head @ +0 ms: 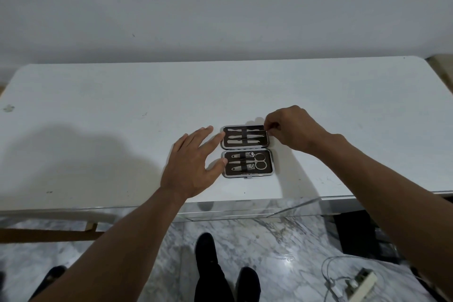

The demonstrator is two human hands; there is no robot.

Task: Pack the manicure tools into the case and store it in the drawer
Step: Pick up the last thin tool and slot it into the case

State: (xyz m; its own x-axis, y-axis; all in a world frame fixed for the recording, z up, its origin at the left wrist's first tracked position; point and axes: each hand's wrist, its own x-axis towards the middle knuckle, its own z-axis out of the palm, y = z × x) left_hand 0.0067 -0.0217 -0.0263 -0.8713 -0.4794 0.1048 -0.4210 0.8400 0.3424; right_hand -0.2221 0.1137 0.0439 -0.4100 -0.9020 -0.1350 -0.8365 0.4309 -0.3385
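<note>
Case [247, 151] lies open flat on the table [98, 130], near the front edge, both halves apparently full. Right hand [291, 130] pinches the right end of a tool [256, 133] in the far half, seating it. Left hand [190, 163], fingers spread, steadies the case's left edge. Step: last tool in. Next, likely: fold case shut, find drawer, not identifiable here.
</note>
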